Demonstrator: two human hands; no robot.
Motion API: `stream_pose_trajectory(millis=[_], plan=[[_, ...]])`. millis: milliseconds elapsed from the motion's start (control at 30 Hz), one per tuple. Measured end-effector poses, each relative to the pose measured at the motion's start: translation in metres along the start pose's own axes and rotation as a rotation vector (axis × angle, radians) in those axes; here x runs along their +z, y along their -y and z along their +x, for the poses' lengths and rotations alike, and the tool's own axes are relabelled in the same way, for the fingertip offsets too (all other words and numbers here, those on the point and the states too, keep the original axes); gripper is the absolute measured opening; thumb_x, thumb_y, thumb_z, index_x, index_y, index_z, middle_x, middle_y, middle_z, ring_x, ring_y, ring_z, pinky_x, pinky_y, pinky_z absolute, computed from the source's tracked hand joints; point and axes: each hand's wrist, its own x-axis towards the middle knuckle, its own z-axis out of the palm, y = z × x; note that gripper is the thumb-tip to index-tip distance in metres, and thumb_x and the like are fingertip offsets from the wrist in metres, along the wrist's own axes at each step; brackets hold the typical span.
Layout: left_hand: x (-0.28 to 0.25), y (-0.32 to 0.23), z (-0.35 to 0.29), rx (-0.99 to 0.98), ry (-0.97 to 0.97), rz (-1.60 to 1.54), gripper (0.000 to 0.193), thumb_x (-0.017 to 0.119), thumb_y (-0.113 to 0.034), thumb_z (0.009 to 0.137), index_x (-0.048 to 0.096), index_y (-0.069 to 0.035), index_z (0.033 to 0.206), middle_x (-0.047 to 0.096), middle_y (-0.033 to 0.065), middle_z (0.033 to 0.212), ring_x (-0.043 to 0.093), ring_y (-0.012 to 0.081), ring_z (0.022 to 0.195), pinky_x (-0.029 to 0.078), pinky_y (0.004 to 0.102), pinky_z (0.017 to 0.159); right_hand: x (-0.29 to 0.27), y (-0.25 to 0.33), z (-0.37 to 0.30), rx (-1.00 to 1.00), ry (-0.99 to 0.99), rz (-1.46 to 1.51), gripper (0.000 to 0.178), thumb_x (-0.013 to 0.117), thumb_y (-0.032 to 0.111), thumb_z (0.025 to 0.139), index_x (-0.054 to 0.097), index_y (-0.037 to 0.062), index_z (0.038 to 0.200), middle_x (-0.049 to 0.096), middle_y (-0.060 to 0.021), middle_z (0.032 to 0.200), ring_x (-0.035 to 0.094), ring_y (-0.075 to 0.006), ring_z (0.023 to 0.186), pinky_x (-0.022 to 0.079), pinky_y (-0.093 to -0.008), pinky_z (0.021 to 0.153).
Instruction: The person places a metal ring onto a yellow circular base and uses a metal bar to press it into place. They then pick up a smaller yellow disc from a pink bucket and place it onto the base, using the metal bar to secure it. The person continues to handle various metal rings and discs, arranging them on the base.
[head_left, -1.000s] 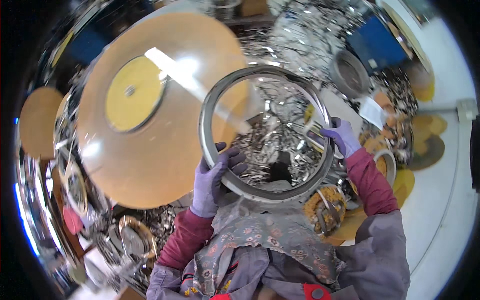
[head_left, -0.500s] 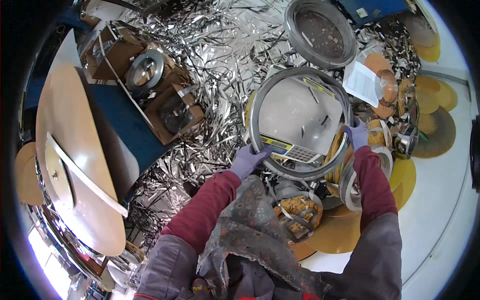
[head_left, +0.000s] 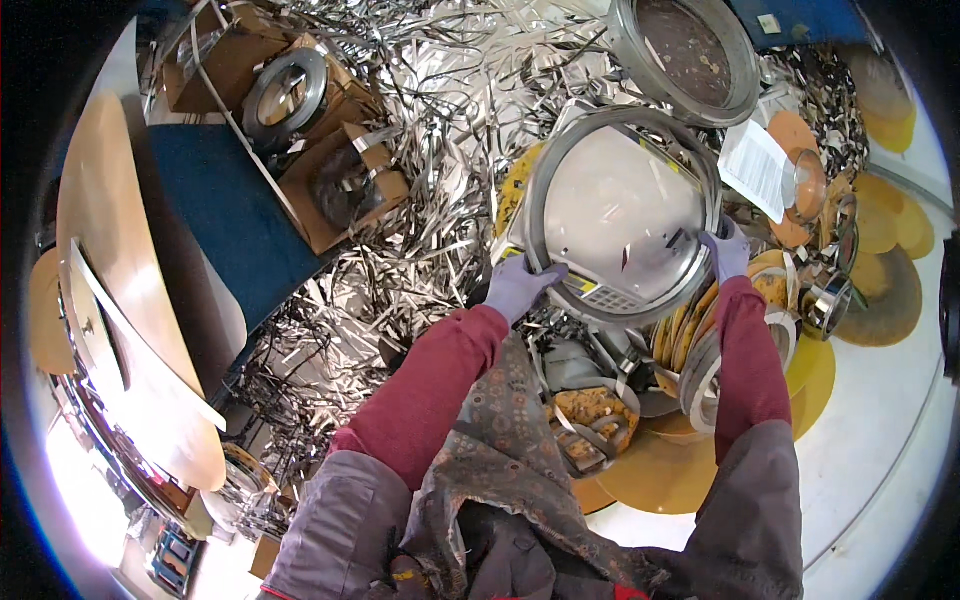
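Note:
Both of my gloved hands hold a large grey metal ring (head_left: 536,195), which looks like a wound coil of thin strip. The fingers of my left hand (head_left: 522,286) are closed on its near left rim. On the right side, my right hand (head_left: 729,250) grips the rim with the thumb on the inner side. Inside the ring appears the pale plate of a weighing scale (head_left: 625,195), and part of its keypad shows at the near edge. Whether the ring touches the plate, I cannot tell.
Beyond it lies another big metal ring (head_left: 740,85). Tangled silvery strips (head_left: 440,180) cover the floor at centre-left. A paper sheet (head_left: 755,170) and orange discs lie at right. Cardboard boxes (head_left: 330,190) rest on blue material; a large tan disc (head_left: 120,250) stands far left.
The ring has shifted a little away from me over the scale, covering more of its keypad. Both hands keep their hold. The whole view has turned slightly.

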Motion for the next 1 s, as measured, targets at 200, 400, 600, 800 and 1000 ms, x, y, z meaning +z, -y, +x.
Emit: stream_pose_trajectory(millis=[200,400,600,800,1000], plan=[[-0.028,0.013,-0.064,0.034,0.141,0.036,0.064,0.071,-0.053,0.076,0.063,-0.001,0.113,0.068,0.0196,0.101,0.066,0.0315,0.093,0.049,0.0376,0.087,-0.020,0.002,-0.064,0.001,-0.083,0.021,0.064,0.078,0.026,0.069,0.057,0.0003,0.124,0.066,-0.0158,0.109,0.063,-0.0286,0.096,0.049,-0.0351,0.086],[-0.106,0.180,-0.214,0.098,-0.146,0.283,0.059,0.071,-0.046,0.077,0.058,-0.003,0.116,0.067,0.0192,0.099,0.065,0.0333,0.092,0.049,0.0402,0.082,-0.029,-0.044,-0.287,0.088,-0.236,0.222,0.051,0.074,0.018,0.079,0.057,-0.0050,0.121,0.066,-0.0146,0.110,0.062,-0.0208,0.098,0.047,-0.0325,0.090],[-0.199,0.333,-0.349,-0.134,-0.472,0.250,0.054,0.072,-0.037,0.079,0.057,-0.006,0.120,0.068,0.0150,0.096,0.065,0.0299,0.088,0.050,0.0396,0.080,0.063,-0.021,-0.510,0.290,-0.319,0.467,0.035,0.065,0.001,0.083,0.060,-0.0042,0.117,0.066,-0.0108,0.109,0.062,-0.0194,0.098,0.048,-0.0291,0.088],[-0.229,0.370,-0.415,-0.098,-0.530,0.303,0.048,0.070,-0.035,0.080,0.060,-0.008,0.118,0.069,0.0137,0.094,0.066,0.0295,0.083,0.051,0.0401,0.076,0.100,0.046,-0.566,0.261,-0.265,0.355,0.039,0.069,0.006,0.081,0.060,-0.0049,0.118,0.065,-0.0105,0.109,0.061,-0.0161,0.097,0.048,-0.0278,0.089],[-0.229,0.333,-0.411,-0.023,-0.474,0.379,0.050,0.066,-0.037,0.082,0.059,-0.005,0.120,0.068,0.0153,0.092,0.064,0.0306,0.087,0.050,0.0406,0.078,0.093,0.066,-0.582,0.256,-0.302,0.424,0.038,0.067,0.004,0.082,0.060,-0.0040,0.119,0.065,-0.0099,0.109,0.061,-0.0162,0.098,0.047,-0.0274,0.089]])
